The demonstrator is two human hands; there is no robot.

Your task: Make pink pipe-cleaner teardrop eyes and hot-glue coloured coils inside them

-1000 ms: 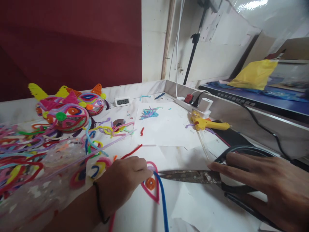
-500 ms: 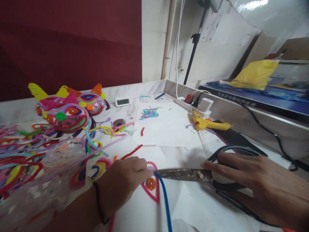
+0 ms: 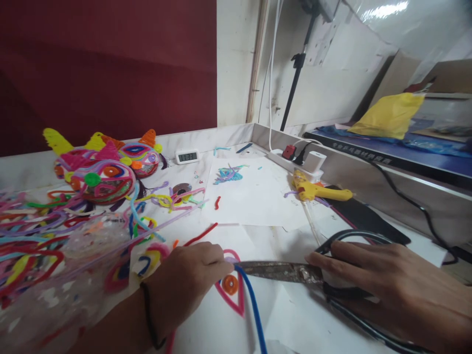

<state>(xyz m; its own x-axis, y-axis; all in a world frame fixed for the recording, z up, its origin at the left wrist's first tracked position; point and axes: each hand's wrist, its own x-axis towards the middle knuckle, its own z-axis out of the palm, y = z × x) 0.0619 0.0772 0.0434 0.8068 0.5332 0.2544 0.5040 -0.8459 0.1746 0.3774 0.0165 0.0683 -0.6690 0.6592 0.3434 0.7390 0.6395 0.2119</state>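
Observation:
My left hand (image 3: 197,275) pinches a blue pipe cleaner (image 3: 254,309), whose free length curves down toward the front edge of the view. In my right hand (image 3: 383,285) are black-handled scissors (image 3: 280,271) with worn, stained blades. The blade tips meet the blue pipe cleaner right beside my left fingertips; whether they have cut into it I cannot tell. Under my left fingers lies a pink pipe-cleaner outline (image 3: 241,295) around an orange coil (image 3: 230,284) on white paper, partly covered by my hand.
Colourful pipe-cleaner masks (image 3: 103,172) stand at the back left, above a heap of loose pipe cleaners (image 3: 29,250). A yellow glue gun (image 3: 320,191) lies by a white power strip (image 3: 283,160). A small digital clock (image 3: 187,157) stands near the back wall.
Both hands hold nearly the same place. The scissors and my right hand have shifted very slightly down and left, and the blades stay at the blue pipe cleaner.

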